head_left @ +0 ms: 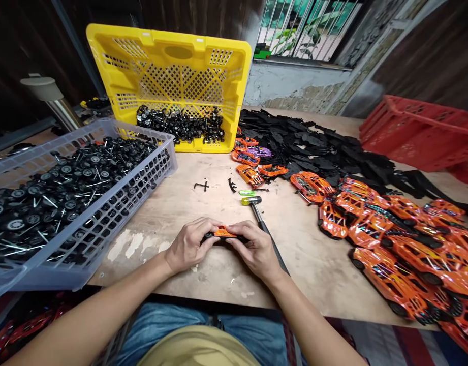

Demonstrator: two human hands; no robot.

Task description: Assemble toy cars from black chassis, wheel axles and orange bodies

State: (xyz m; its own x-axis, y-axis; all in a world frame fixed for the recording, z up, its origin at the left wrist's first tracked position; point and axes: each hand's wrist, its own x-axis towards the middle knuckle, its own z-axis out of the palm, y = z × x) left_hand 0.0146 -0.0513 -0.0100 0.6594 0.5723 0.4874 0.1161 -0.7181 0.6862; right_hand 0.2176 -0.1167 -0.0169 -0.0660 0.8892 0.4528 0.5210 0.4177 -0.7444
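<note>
Between my two hands, just above the wooden table, is an orange toy car with black parts along its lower edge. My left hand pinches one end of it, near a black wheel. The other end is gripped by my right hand, thumb below and fingers on top. Much of the car is covered by my fingers. A hammer with a yellow-and-black head lies behind and beside my right hand, its handle partly hidden by that hand and forearm.
At left, a clear plastic crate holds black wheels on metal axles. A yellow basket lies tipped with more wheels inside. Orange car bodies and flat black parts cover the right side. A red crate stands beyond; small black pieces lie ahead.
</note>
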